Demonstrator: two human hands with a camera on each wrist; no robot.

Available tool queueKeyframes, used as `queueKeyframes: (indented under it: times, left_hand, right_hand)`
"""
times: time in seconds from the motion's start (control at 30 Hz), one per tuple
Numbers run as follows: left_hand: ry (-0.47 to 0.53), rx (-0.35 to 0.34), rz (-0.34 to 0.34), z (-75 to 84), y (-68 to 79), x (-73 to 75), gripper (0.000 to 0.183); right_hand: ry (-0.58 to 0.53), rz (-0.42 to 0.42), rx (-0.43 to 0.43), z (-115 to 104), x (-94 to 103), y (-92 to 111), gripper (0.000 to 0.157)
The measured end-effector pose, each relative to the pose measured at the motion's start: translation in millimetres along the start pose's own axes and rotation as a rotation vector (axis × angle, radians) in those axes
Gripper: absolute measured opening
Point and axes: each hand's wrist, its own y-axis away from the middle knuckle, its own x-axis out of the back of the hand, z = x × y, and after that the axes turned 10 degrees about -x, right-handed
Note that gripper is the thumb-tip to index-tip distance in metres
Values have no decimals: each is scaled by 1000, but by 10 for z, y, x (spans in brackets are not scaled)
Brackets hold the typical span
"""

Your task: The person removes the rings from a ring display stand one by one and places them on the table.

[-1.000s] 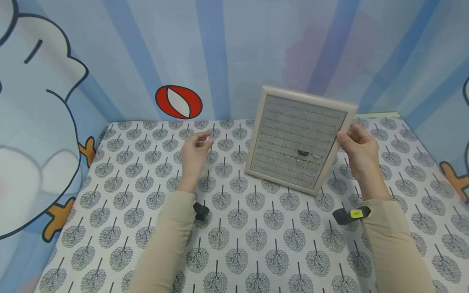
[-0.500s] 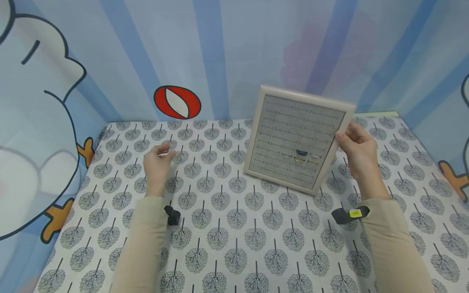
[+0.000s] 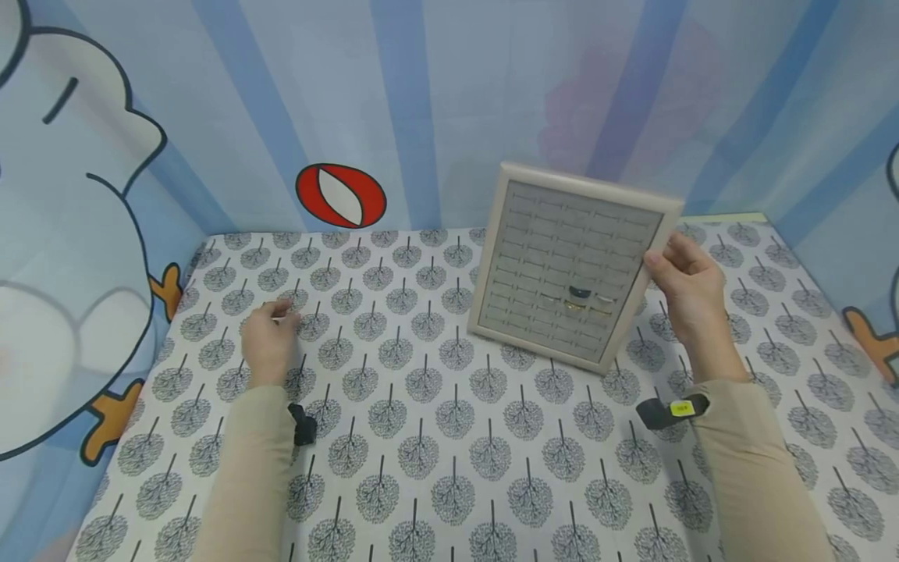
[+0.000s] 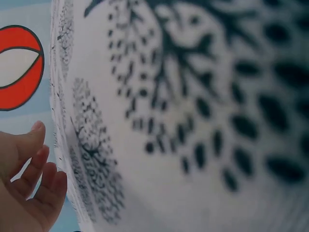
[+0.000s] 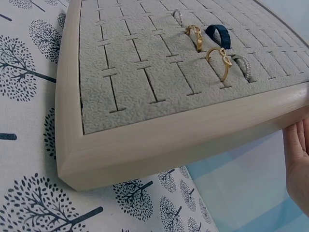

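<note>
My right hand (image 3: 691, 293) grips the right edge of a ring display tray (image 3: 593, 186), thumb on the front of its frame. The tray has a pale wood frame and grey slotted padding, and it stands tilted up over the cloth. In the right wrist view a dark blue ring (image 5: 226, 35), a gold ring (image 5: 197, 37), another gold ring (image 5: 225, 60), a silver ring (image 5: 248, 67) and a second silver one sit grouped in the slots. Over the left of the table, my left hand (image 3: 269, 339) has loosely bent fingers and nothing visible in them.
A white cloth (image 3: 456, 421) with dark tree prints covers the table. Behind it hangs a blue striped backdrop (image 3: 477, 94) with cartoon figures and a red oval (image 3: 372, 195). Black wrist cameras are strapped to both wrists.
My left hand has moved left and nearer to me, away from the tray, its fingers staying loosely bent. The right hand and the tray have stayed almost still.
</note>
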Motion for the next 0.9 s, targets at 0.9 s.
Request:
queueKeyframes:
  times: [0.9]
  left_hand:
    - [-121,59,-80,-36,-30,30,40]
  right_hand:
    - [-7,-9,7,13,2,-9,40]
